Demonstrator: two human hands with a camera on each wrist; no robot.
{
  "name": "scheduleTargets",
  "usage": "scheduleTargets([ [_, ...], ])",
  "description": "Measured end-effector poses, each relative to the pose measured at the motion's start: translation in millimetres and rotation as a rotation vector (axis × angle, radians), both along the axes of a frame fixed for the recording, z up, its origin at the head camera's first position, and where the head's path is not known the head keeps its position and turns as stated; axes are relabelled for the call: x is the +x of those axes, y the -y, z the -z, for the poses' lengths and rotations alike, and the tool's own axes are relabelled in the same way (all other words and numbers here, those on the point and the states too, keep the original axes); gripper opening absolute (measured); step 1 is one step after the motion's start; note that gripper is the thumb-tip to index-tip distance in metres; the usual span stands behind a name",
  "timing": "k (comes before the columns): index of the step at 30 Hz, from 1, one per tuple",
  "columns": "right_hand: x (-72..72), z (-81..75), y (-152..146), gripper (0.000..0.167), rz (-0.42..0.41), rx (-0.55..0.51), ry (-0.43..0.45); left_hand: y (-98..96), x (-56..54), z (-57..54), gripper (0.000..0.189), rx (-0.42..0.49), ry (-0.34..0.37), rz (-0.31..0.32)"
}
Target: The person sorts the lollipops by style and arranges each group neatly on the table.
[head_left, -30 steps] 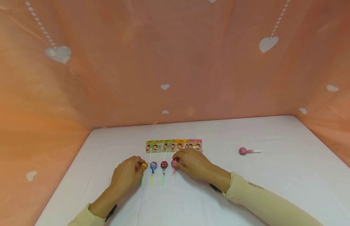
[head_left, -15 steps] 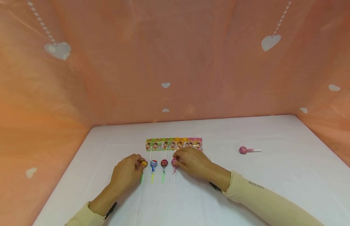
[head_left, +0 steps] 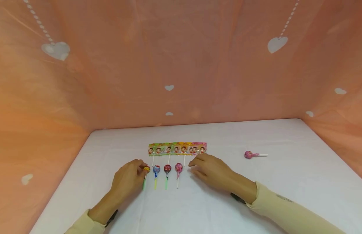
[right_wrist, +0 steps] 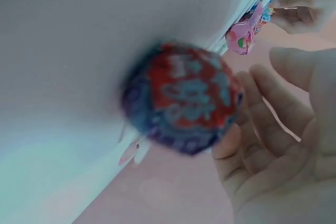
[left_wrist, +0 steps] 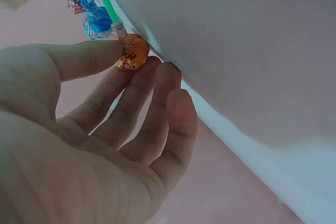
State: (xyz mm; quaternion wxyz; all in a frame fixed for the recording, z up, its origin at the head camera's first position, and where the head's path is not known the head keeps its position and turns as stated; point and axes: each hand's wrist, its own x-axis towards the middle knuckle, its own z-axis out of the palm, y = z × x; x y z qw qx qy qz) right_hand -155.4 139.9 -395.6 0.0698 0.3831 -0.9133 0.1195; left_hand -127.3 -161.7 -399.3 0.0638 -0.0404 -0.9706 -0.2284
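My left hand [head_left: 128, 177] pinches the round head of a yellow-orange lollipop [left_wrist: 134, 55] between thumb and fingers; its green stick points toward me. To its right lie a blue lollipop [head_left: 156, 169] with a yellow stick, a dark red lollipop [head_left: 167, 168] with a green stick and a pink lollipop [head_left: 178, 167] with a white stick, all in a row. My right hand [head_left: 214, 170] hovers just right of the pink one, fingers relaxed and apart. In the right wrist view a blurred red-and-purple lollipop [right_wrist: 184, 98] shows close to the camera; the head view hides it.
Behind the row lies a line of flat green, orange and pink packets [head_left: 178, 149], white sticks pointing toward me. Another pink lollipop [head_left: 248, 154] lies sideways at the right on the white table [head_left: 286, 162]. An orange cloth [head_left: 181, 65] with hearts encloses the back and sides.
My right hand has let go of the pink lollipop and drawn back to the right, uncovering a third white stick under the packets. The left hand keeps its pinch.
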Motion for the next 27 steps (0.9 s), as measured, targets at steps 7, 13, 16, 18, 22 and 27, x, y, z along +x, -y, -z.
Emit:
scheduleTargets([
  [7,7.2,1.1,-26,0.015,0.011,-0.038,0.006,2.4,-0.1,-0.4,0.012,0.015,0.015,0.002],
  [13,6.4,3.5,-53,0.012,0.091,-0.072,0.066,1.9,-0.5,0.0,0.011,0.024,0.006,0.008],
  [16,5.2,4.8,-65,0.013,0.099,-0.093,0.076,2.2,0.0,-0.7,0.012,0.024,0.004,0.011],
  [18,4.7,6.2,-71,0.013,0.094,-0.1,0.061,2.4,0.3,-1.2,0.012,0.023,0.005,0.012],
  [22,5.6,8.0,-80,0.013,0.087,-0.09,0.026,2.7,0.0,-0.7,0.012,0.018,0.003,0.011],
  [27,5.6,7.8,-84,0.021,0.025,-0.103,-0.011,3.4,-1.1,1.6,0.011,0.014,-0.007,0.015],
])
